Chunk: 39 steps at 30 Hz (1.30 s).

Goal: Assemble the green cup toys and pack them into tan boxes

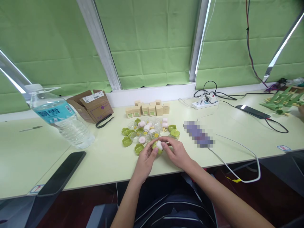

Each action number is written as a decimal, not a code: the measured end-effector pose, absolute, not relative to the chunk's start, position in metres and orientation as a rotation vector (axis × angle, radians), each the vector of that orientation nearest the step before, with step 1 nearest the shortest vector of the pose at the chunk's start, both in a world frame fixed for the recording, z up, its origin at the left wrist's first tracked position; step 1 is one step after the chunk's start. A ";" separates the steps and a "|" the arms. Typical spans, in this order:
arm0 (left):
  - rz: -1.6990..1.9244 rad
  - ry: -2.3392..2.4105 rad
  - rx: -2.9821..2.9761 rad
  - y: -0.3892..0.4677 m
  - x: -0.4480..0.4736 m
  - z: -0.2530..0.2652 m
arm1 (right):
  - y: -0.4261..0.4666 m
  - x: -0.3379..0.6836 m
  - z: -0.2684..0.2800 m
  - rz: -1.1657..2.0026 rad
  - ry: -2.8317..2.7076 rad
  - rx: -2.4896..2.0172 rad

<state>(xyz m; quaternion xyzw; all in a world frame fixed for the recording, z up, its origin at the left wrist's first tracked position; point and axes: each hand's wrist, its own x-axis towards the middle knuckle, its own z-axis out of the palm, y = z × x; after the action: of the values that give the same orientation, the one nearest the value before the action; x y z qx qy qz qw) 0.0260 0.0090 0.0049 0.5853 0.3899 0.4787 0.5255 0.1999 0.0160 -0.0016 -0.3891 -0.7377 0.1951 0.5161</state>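
Near the table's front edge, my left hand point(147, 158) is closed around a small green cup point(155, 146). My right hand point(175, 151) pinches a small white piece point(159, 145) at the cup's opening; its exact kind is hard to make out. Just beyond my hands lie several green flower-shaped cups point(127, 141), clear plastic covers point(135, 137) and pale pink-white cylinders point(142, 139). A green-topped piece point(175, 133) stands beside my right hand. Yellow smiley discs point(156, 135) show among the clear covers.
Small cardboard boxes point(152, 110) stand in rows behind the parts. To the left are a large water bottle point(61, 117), an opened carton point(92, 107) and a black phone point(63, 172). A power strip point(204, 103), a charging phone point(253, 111) and a white cable point(257, 164) lie to the right.
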 end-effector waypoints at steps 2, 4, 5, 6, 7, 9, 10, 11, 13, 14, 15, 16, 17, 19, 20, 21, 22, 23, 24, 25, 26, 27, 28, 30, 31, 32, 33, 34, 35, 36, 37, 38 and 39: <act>1.174 0.933 1.359 0.009 0.025 0.004 | 0.017 0.201 -0.001 0.464 -1.745 -0.963; 1.191 0.935 1.293 0.010 0.025 0.003 | 0.017 0.202 0.000 0.443 -1.753 -0.970; 1.198 0.935 1.261 0.011 0.025 0.002 | 0.017 0.203 0.001 0.430 -1.768 -0.963; 1.207 0.933 1.237 0.012 0.025 0.000 | 0.017 0.204 0.002 0.419 -1.781 -0.950; 1.218 0.929 1.221 0.013 0.025 -0.001 | 0.017 0.204 0.002 0.412 -1.791 -0.938; 1.247 0.923 1.209 0.014 0.026 -0.003 | 0.016 0.204 0.002 0.404 -1.798 -0.914; 1.261 0.922 1.204 0.014 0.026 -0.003 | 0.017 0.204 0.002 0.395 -1.796 -0.908; 1.273 0.923 1.200 0.015 0.026 -0.003 | 0.017 0.204 0.002 0.381 -1.795 -0.907; 1.291 0.928 1.196 0.014 0.026 -0.003 | 0.019 0.203 0.001 0.325 -1.806 -0.922; 1.297 0.929 1.199 0.014 0.026 -0.003 | 0.021 0.203 0.001 0.287 -1.821 -0.942; 1.299 0.928 1.205 0.014 0.026 -0.002 | 0.024 0.202 0.001 0.244 -1.844 -0.970; 1.301 0.926 1.210 0.014 0.026 -0.002 | 0.026 0.202 0.002 0.201 -1.872 -1.001; 1.302 0.925 1.214 0.013 0.026 -0.002 | 0.029 0.201 0.003 0.159 -1.900 -1.036; 1.300 0.924 1.213 0.013 0.026 -0.002 | 0.035 0.199 0.006 0.091 -1.952 -1.111; 1.301 0.926 1.208 0.013 0.026 -0.002 | 0.037 0.197 0.008 0.067 -1.974 -1.149; 1.301 0.928 1.202 0.014 0.025 -0.003 | 0.039 0.196 0.010 0.046 -1.993 -1.189; 1.301 0.928 1.197 0.014 0.025 -0.003 | 0.041 0.195 0.012 0.028 -2.010 -1.228; 1.301 0.926 1.192 0.014 0.025 -0.004 | 0.043 0.193 0.015 0.012 -2.023 -1.264; 1.304 0.925 1.188 0.014 0.025 -0.004 | 0.044 0.192 0.017 -0.003 -2.037 -1.292; 1.307 0.925 1.184 0.014 0.025 -0.004 | 0.045 0.191 0.020 -0.016 -2.052 -1.313; 1.315 0.926 1.180 0.015 0.025 -0.004 | 0.046 0.189 0.022 -0.024 -2.067 -1.329; 1.322 0.927 1.175 0.014 0.025 -0.004 | 0.047 0.188 0.023 -0.029 -2.084 -1.344; 1.331 0.930 1.171 0.014 0.025 -0.004 | 0.048 0.187 0.025 -0.030 -2.100 -1.361; 1.339 0.936 1.169 0.014 0.024 -0.003 | 0.050 0.185 0.026 -0.031 -2.125 -1.398; 1.338 0.938 1.171 0.014 0.024 -0.003 | 0.051 0.183 0.026 -0.036 -2.130 -1.417; 1.336 0.940 1.173 0.014 0.024 -0.003 | 0.051 0.182 0.026 -0.043 -2.131 -1.436; 1.336 0.942 1.174 0.014 0.024 -0.003 | 0.052 0.181 0.026 -0.050 -2.129 -1.454; 1.336 0.941 1.175 0.014 0.024 -0.003 | 0.053 0.180 0.026 -0.052 -2.125 -1.470; 1.339 0.940 1.175 0.014 0.024 -0.004 | 0.055 0.179 0.026 -0.048 -2.122 -1.482; 1.342 0.937 1.174 0.014 0.024 -0.004 | 0.056 0.178 0.026 -0.037 -2.118 -1.488; 1.347 0.935 1.172 0.014 0.024 -0.004 | 0.057 0.177 0.026 -0.021 -2.116 -1.483; 1.351 0.933 1.169 0.014 0.024 -0.004 | 0.058 0.178 0.026 -0.003 -2.113 -1.469; 1.355 0.933 1.165 0.014 0.024 -0.003 | 0.059 0.178 0.026 0.012 -2.108 -1.446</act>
<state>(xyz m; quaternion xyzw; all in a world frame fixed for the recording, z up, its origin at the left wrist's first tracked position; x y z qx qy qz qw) 0.0244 0.0141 -0.0034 0.4886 0.3915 0.5685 0.5337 0.1782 0.0585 0.0255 -0.5417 -0.7895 0.0043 0.2885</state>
